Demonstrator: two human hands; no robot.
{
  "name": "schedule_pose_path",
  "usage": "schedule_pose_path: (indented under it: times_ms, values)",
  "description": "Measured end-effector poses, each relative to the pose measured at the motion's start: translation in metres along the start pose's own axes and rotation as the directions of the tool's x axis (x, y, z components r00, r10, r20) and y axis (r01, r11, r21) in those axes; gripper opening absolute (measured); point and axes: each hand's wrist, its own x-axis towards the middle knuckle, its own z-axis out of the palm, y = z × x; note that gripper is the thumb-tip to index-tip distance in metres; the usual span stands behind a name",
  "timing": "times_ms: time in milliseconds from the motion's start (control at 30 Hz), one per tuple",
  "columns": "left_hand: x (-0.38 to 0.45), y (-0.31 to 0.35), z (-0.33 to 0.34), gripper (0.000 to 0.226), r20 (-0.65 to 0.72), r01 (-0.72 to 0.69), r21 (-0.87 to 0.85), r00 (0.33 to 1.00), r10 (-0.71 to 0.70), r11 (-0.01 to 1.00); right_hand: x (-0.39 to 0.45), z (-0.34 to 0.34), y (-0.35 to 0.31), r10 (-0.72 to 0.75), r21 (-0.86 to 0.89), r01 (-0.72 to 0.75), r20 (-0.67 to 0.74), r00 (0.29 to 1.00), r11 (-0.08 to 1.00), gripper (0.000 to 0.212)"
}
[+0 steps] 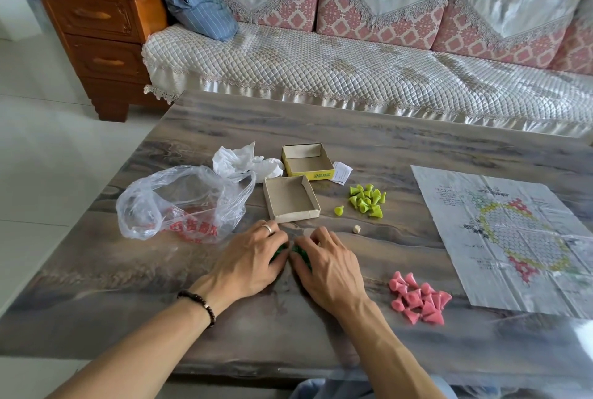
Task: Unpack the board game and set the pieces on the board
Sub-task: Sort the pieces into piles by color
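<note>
Fingers of my left hand and right hand curl down over dark green pieces on the table, cupping them between both palms. I note pink pieces heaped right of my hands, lime pieces beyond, and the paper board lying flat farther right, bare of pieces.

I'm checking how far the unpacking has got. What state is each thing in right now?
Paper board: unfolded flat, no pieces on it.
Two box halves: open, empty.
Plastic bag: open, slumped.
Lime pieces: loose pile, one apart.
Pink pieces: loose pile.
Dark green pieces: gathered under both hands.
Left hand: cupped over pieces.
Right hand: cupped over pieces.
</note>
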Motion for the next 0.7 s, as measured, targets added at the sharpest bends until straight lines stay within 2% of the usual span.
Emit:
schedule_pose_path:
  times_ms: [200, 433, 633, 700]
  values:
    - [0.001, 0.001, 0.002, 0.032, -0.101, 0.015, 0.05, 0.995, -0.01, 0.999, 0.004, -0.003, -0.003, 0.036, -0.048, -0.036, -0.011, 0.999, 0.998, 0.02]
    - [0.005, 0.003, 0.0, 0.033, -0.099, 0.04, 0.083, 0.995, -0.031, 0.996, 0.005, -0.006, -0.004, 0.042, -0.094, -0.038, 0.036, 0.998, 0.995, 0.02]
    - [0.007, -0.001, -0.005, 0.034, -0.125, -0.015, 0.089, 0.992, 0.026, 0.996, 0.012, -0.007, -0.006, 0.144, -0.104, -0.138, 0.051, 0.988, 0.985, 0.029]
    - [0.009, -0.001, -0.007, 0.035, -0.12, -0.023, 0.076, 0.992, 0.032, 0.997, 0.012, -0.007, -0.007, 0.167, -0.091, -0.159, 0.088, 0.982, 0.983, 0.025]
